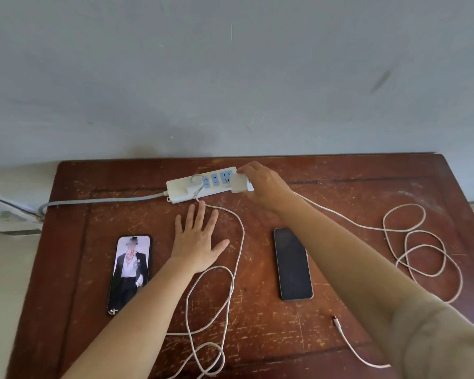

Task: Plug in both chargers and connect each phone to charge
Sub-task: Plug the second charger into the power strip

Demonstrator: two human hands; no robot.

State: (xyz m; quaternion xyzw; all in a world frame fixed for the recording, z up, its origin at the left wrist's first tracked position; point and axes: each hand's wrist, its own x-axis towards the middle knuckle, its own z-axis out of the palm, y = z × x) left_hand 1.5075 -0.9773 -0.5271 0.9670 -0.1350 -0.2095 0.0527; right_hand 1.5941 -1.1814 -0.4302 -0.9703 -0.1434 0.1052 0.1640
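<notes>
We see our right hand (260, 184) reaching far forward to the white power strip (203, 186). Its fingers are closed around a white charger block (240, 184), and the block sits at the right end of the strip. We cannot tell if it is pushed all the way in. A white cable (411, 236) runs from under that hand, off to the right, where it lies in loose loops. Its loose plug end (335, 320) rests under our right arm, near us and touching no phone.

Our left hand (196, 239) lies flat on the brown wooden surface (367, 187), fingers spread wide, holding nothing. It is just in front of the strip but not touching it. A second white charger (193, 188) sits in the strip right beyond our left fingertips. Its cable (234, 269) comes down past the right side of our left hand and curls in big loops beside our left arm.

A phone with a lit screen (130, 273), showing a picture of someone in a dark suit, lies just left of our left hand. A phone with a dark screen (292, 263) lies between our two arms, close under the right one. A grey cord (101, 201) leaves the left end of the strip and goes over the surface edge far to the left of our left hand.
</notes>
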